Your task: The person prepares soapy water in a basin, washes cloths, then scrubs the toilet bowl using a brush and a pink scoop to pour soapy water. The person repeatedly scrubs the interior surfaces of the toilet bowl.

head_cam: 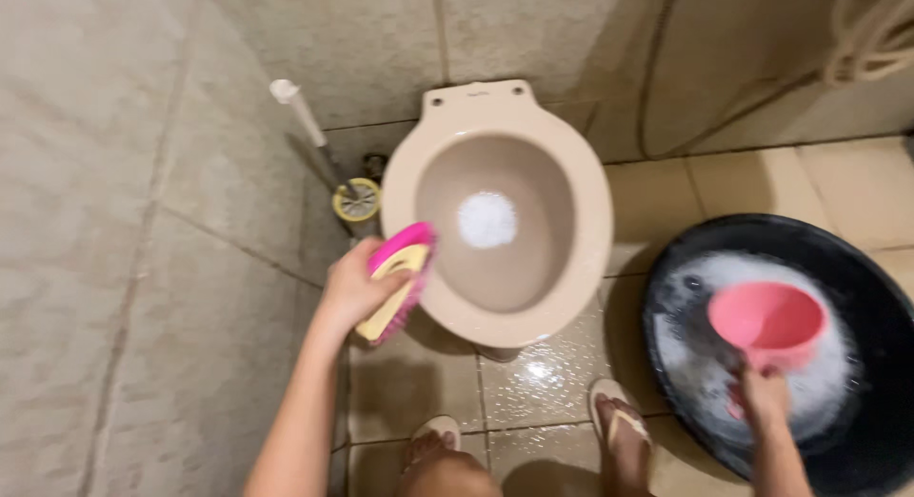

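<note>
My left hand (354,289) grips a pink and yellow scrub brush (401,268) and presses it against the left rim of a beige toilet bowl (583,232). White foam floats on the water in the bowl. My right hand (764,398) holds a pink plastic dipper (767,322) by its handle over a black basin (871,297) of soapy water on the right.
A white-handled toilet brush (324,152) leans in the corner left of the toilet. The tiled wall stands close on the left. My feet in sandals (617,423) rest on the wet tiled floor (543,371). A hose (657,88) runs along the back wall.
</note>
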